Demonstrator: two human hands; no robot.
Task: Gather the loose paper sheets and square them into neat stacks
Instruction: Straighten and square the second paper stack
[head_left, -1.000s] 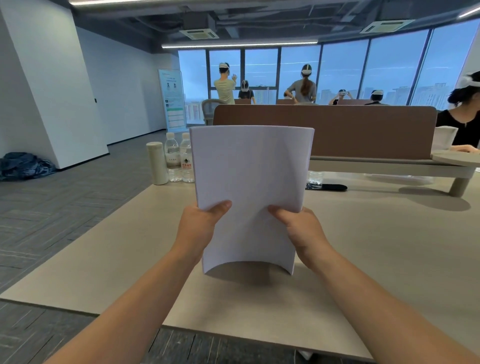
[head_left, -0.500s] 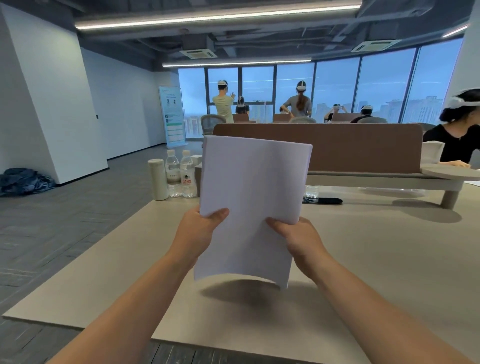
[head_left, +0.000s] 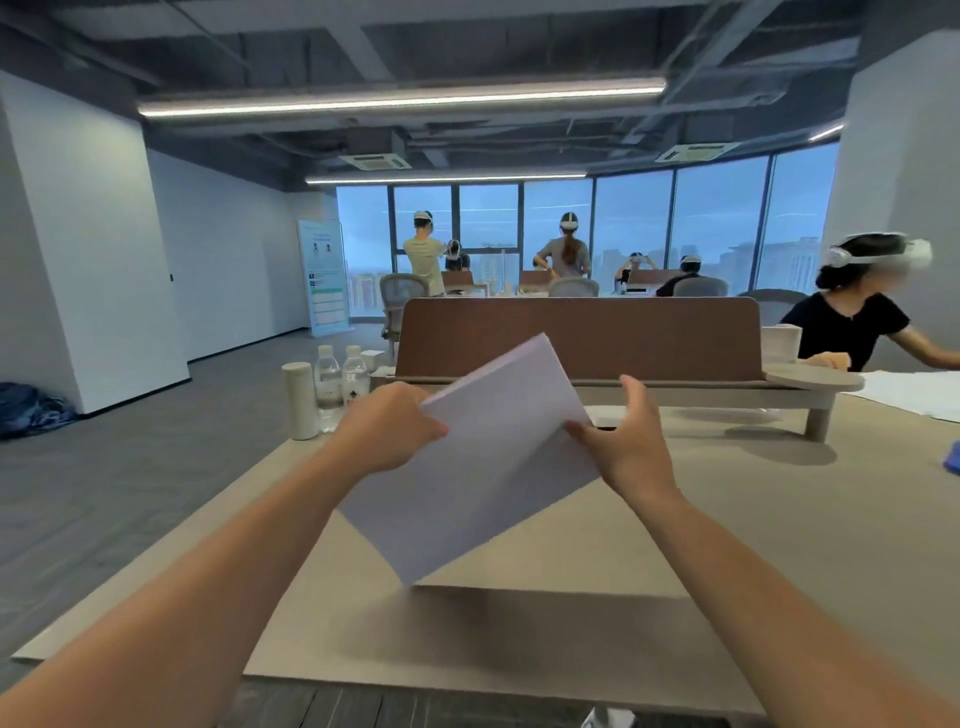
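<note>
A stack of white paper sheets (head_left: 483, 462) hangs above the beige table (head_left: 753, 545), turned so one corner points down near the table top. My left hand (head_left: 387, 434) grips the stack's upper left edge, thumb on the front. At the right edge my right hand (head_left: 626, 441) touches the stack with the thumb, its fingers spread and raised behind the paper.
A cream flask (head_left: 300, 400) and two water bottles (head_left: 340, 384) stand at the table's far left. A brown divider (head_left: 579, 338) crosses the back. A seated person (head_left: 857, 317) works at the far right beside loose white sheets (head_left: 914, 392). A blue object (head_left: 953, 457) lies at the right edge.
The stack has been rotated from upright to a diagonal, corner down. My right hand has loosened from a grip to spread fingers. The camera has tilted upward.
</note>
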